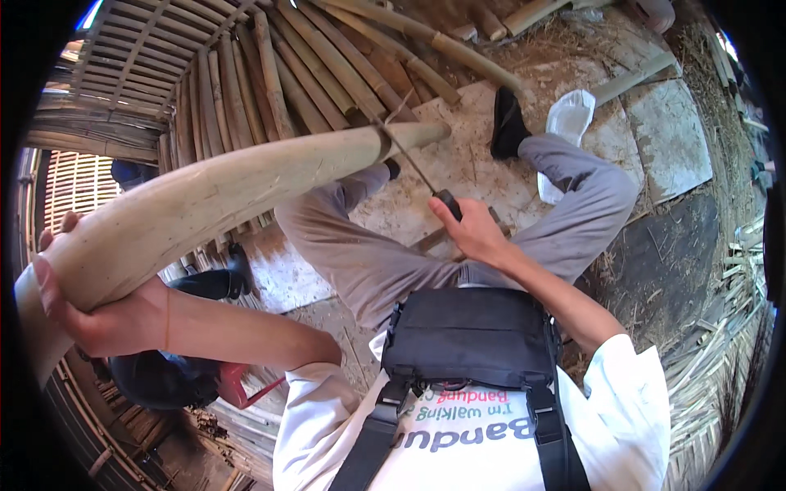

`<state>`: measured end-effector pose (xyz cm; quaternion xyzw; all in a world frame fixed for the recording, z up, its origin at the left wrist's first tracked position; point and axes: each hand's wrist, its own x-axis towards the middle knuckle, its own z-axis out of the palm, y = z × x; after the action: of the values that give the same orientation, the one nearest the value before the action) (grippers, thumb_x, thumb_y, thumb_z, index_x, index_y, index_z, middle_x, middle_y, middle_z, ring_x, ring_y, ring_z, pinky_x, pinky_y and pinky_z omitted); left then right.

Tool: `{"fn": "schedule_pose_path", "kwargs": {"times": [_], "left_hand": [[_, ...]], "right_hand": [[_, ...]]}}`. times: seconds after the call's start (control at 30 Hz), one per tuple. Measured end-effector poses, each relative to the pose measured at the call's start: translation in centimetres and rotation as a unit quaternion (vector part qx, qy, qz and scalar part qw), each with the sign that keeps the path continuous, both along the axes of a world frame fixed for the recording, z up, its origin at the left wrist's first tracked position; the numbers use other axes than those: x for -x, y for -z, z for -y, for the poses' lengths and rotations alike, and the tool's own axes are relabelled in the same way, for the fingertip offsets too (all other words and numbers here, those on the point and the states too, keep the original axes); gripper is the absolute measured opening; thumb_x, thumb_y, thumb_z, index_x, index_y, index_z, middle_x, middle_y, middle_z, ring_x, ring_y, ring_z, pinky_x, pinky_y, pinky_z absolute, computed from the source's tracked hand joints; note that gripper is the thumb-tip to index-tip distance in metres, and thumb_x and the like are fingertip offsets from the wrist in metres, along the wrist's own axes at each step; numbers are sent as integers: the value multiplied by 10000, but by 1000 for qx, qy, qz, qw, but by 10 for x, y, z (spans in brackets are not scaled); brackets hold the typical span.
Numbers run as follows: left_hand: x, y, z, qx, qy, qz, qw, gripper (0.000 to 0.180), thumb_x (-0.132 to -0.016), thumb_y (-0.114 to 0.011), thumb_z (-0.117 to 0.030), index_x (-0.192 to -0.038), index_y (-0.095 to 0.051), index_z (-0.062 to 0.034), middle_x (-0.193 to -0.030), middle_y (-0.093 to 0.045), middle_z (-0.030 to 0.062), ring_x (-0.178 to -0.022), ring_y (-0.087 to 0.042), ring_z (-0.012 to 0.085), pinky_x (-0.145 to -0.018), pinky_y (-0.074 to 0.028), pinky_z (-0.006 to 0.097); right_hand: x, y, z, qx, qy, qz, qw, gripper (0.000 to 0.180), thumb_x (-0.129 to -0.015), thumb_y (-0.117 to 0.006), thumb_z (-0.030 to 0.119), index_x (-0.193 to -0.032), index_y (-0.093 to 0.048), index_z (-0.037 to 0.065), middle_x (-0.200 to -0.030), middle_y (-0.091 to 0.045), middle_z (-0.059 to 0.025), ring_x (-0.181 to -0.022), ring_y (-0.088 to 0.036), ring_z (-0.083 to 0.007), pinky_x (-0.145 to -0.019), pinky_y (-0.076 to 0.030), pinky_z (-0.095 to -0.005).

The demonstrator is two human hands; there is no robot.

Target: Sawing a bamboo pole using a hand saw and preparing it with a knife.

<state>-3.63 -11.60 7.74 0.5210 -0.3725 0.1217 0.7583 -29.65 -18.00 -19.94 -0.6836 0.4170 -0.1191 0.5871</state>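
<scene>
The left hand (123,319) curls around the bamboo pole (237,188), which runs from there to ahead of the right hand (475,233), closed on the handle of a knife (447,203). The pole looks stiff, fairly heavy and smooth enough to slip; the left hand's wraparound hold suits it.

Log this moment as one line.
left hand: grips thick pale bamboo pole | right hand: holds black-handled thin metal blade | blade: across pole near dark ring
</scene>
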Motion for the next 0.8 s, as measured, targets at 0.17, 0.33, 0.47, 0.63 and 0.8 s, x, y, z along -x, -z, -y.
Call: {"fn": "schedule_pose_path", "kwargs": {"times": [0.17,0.33,0.47,0.63,0.8], "left_hand": [[-2,-1,0,-18,-48,-4,999,374,-735,-582,-225,-969,-506,57,-913,-564,154,-866,-596,281,-722,-515,405],[10,-5,8,-27,-45,27,998,358,-737,-585,-233,-956,-512,41,-916,-553,150,-862,-591,277,-710,-519,412],[-1,-2,10,3,-28,15,999,362,-748,-562,-239,-977,-534,40,-962,-548,154,-889,-595,309,-735,-516,420],[3,-2,8,-38,-34,38,998,370,-764,-524,-237,-1035,-543,15,-983,-545,155,-914,-595,342,-761,-505,444],[1,-4,17,-21,-7,67,998,346,-770,-477,-237,-1002,-574,1,-996,-548,166,-895,-591,368,-775,-497,460]], "right_hand": [[-26,-55,6,-95,-8,17,995,588,-897,-454,488,-652,-509,-44,-498,-466,-136,-474,-412,-230,-493,-378,-362],[-14,-28,4,-38,-24,52,998,555,-905,-452,466,-689,-527,-40,-498,-464,-143,-476,-419,-257,-503,-384,-373],[-13,-10,25,-53,-22,14,998,592,-895,-446,497,-660,-521,-41,-498,-475,-153,-474,-474,-272,-503,-391,-384],[-26,-75,16,-37,-32,98,994,538,-879,-514,456,-700,-536,-50,-508,-474,-149,-462,-469,-243,-489,-390,-365],[-7,-18,22,-50,2,3,999,448,-838,-588,398,-729,-562,-36,-555,-520,-176,-497,-493,-307,-519,-407,-384]]}}
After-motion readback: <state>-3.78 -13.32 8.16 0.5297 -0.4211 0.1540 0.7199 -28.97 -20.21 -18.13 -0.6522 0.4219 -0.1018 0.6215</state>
